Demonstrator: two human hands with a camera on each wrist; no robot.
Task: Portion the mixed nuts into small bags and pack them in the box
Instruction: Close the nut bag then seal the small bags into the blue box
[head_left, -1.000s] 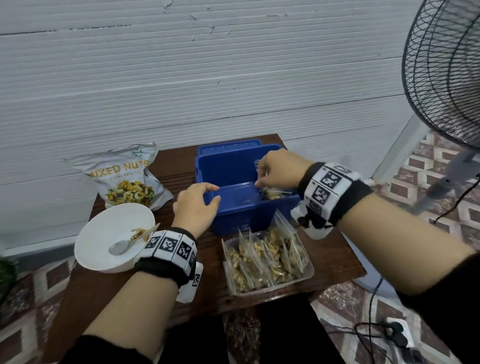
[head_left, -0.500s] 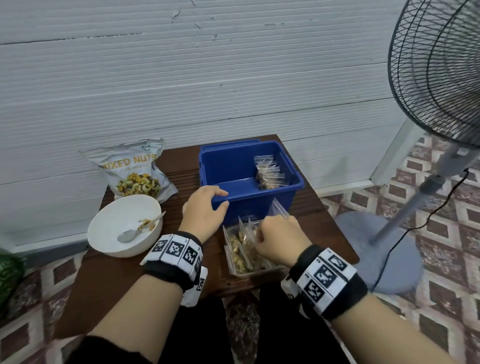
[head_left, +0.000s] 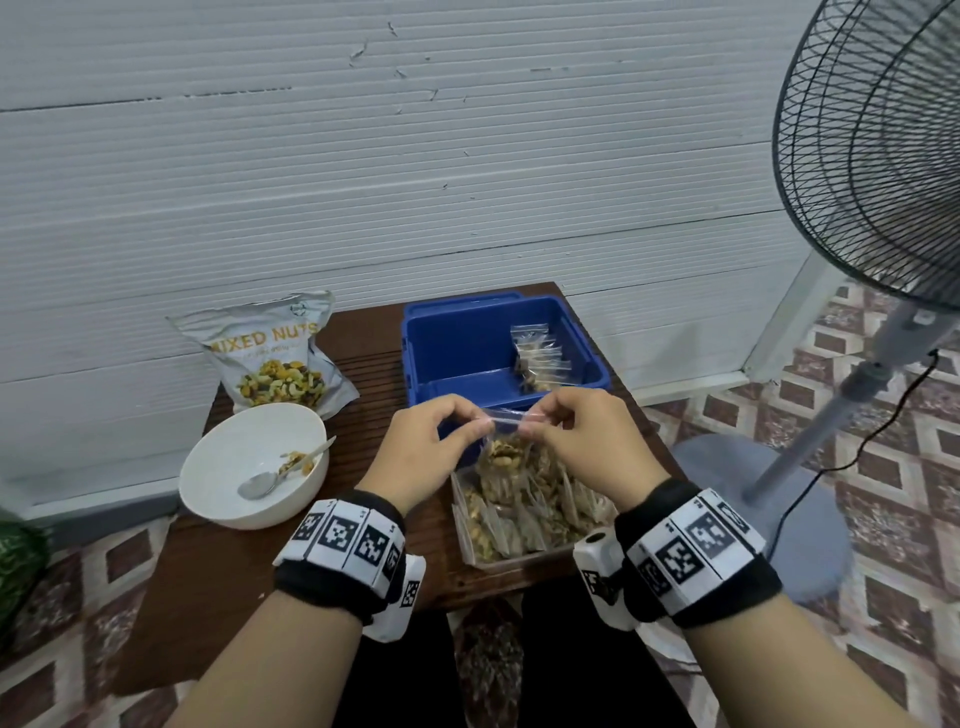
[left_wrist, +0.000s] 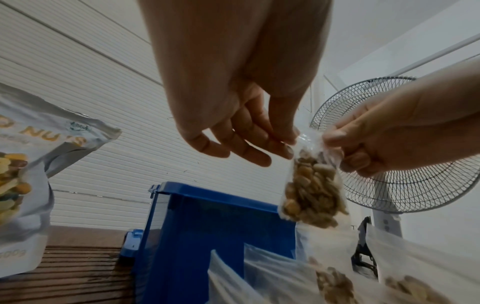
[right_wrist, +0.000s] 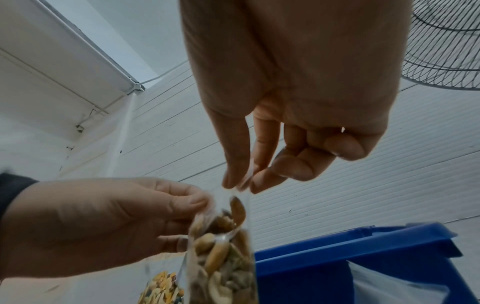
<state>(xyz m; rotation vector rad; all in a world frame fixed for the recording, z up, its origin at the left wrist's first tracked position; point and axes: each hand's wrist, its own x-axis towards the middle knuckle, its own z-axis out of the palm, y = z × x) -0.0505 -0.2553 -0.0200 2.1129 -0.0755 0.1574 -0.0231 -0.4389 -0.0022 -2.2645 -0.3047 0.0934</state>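
Head view: both hands meet above the near edge of the blue plastic box, left hand and right hand each pinching one end of the top strip of a small clear plastic bag of mixed nuts, which hangs just over the clear plastic tray of filled small bags at the near right of the brown wooden tabletop. A few packed small bags stand in the box's far right corner. Silver mixed-nuts pouch far left, white bowl with a metal spoon near it, standing fan off to the right. Step in hand looks like closing the bag's seal before packing; to do it well, keep the bag upright, pull the strip taut and flat, run the fingertips along the whole seal, check no nut sits in the strip. Left wrist view: left hand's thumb and forefinger nip the bag's top left corner, remaining fingers loose and spread; the bag hangs roughly upright, lower part packed with tan and brown nuts, top part clear film, slightly crumpled. Right wrist view: right hand's thumb and forefinger tips clamp the film at the top edge, left hand holds the other side; one brown nut rides high near the mouth, so it may catch in the seal. Whether the seal is already closed cannot be told.
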